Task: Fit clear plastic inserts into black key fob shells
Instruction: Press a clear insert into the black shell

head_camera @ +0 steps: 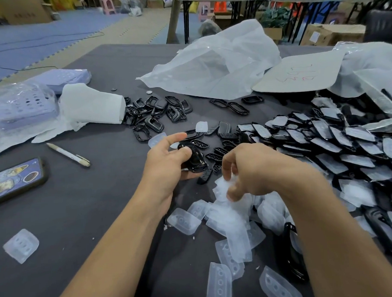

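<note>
Left hand [166,165]: curled round one black key fob shell [194,158], thumb on its upper face, index finger raised free.
Right hand [250,170]: thumb and fingers pinching the topmost clear insert [222,186] (blurred, so the grip is judged).
Insert pile [226,217]: loose heap toward the near edge of the desk [91,210], directly under the right hand.
Key relation: the shell lies just left of and slightly beyond the right hand, the two hands near but apart. Its long axis runs obliquely, far-left to near-right. The insert probably has to go leftward to it.
Fitted shells [340,145]: overlapping rows along the right edge.
Empty shells [152,114]: scattered mid-desk.
Sundries: pen [68,155] and phone [12,178], left edge.
</note>
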Motion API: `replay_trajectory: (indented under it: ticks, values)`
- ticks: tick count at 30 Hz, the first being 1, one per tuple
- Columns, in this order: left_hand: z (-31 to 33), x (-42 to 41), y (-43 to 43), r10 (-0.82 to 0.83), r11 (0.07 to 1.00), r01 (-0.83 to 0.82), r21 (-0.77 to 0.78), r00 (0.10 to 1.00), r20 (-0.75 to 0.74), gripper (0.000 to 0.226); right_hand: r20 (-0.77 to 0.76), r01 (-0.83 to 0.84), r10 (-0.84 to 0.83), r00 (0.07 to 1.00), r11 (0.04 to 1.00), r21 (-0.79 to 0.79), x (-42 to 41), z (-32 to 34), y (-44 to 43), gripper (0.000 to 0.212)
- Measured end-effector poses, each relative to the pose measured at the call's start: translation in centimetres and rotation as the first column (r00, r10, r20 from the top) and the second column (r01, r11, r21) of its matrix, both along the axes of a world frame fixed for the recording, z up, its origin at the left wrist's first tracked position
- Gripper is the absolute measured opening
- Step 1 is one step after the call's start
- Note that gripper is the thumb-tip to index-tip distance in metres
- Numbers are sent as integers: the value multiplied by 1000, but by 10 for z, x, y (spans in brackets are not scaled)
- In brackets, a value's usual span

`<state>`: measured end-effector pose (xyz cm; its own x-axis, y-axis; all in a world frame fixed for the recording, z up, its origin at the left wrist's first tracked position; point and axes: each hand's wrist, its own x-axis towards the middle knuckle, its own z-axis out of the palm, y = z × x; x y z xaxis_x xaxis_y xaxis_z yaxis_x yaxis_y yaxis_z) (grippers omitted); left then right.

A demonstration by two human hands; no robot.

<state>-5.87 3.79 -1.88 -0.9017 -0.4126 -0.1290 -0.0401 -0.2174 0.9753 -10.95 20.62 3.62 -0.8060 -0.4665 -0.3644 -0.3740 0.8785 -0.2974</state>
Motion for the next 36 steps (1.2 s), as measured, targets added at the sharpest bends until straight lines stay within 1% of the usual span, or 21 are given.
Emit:
replay_trajectory:
  ticks: [2, 4, 7, 10, 13, 15, 17, 20, 23, 27, 30, 33, 34, 36]
  values:
    - [2, -1, -1, 1, 999, -2, 53, 1000, 5, 28, -37, 0, -1, 999, 1000, -15, -1, -1, -2, 20]
    - [3, -1, -2, 3, 996, -3, 87, 1000, 3, 26, -41, 6, -8, 999, 999, -51, -3, -2, -2, 20]
    - [3, -1, -1, -8, 997, 8, 81, 1000, 1, 26, -20, 2, -5, 1000, 992, -127, -5, -1, 2, 18]
    - [2, 0, 0, -44, 997, 43, 65, 999, 11, 27, -22, 43, -53, 998, 948, -314, -8, 1, 5, 17]
    - [4, 2, 1, -145, 989, 145, 41, 989, 13, 30, 4, 90, -103, 995, 854, -512, -9, 2, 6, 16]
    - [5, 4, 2, -210, 978, 210, 20, 978, 16, 30, 34, 115, -117, 993, 803, -585, -9, 2, 7, 13]
    - [6, 5, 2, -239, 971, 239, 24, 971, 21, 29, 58, 135, -127, 990, 770, -623, -9, 2, 7, 13]
    - [6, 5, 1, -215, 977, 215, 10, 976, 34, 28, 91, 157, -129, 987, 723, -673, -8, 3, 8, 13]
    - [5, 4, 3, -177, 984, 178, -13, 984, 36, 29, 88, 172, -155, 984, 698, -695, -7, 3, 6, 15]
    - [6, 6, 6, -171, 985, 171, 5, 985, 20, 25, 29, 199, -264, 964, 647, -736, -8, 2, 5, 14]
    - [7, 10, 7, -164, 986, 164, -3, 986, 9, 24, 61, 215, -266, 962, 603, -768, -6, 2, 4, 11]
    - [8, 13, 6, -151, 988, 151, -23, 988, -12, 25, 50, 219, -280, 959, 614, -759, -3, 1, 0, 13]
    - [9, 14, 4, -162, 987, 163, 11, 986, -36, 25, 18, 211, -301, 953, 625, -751, -2, 1, -1, 13]
    - [12, 14, 0, -203, 968, 215, 129, 974, -104, 26, -66, 190, -351, 934, 644, -741, -1, 0, -3, 14]
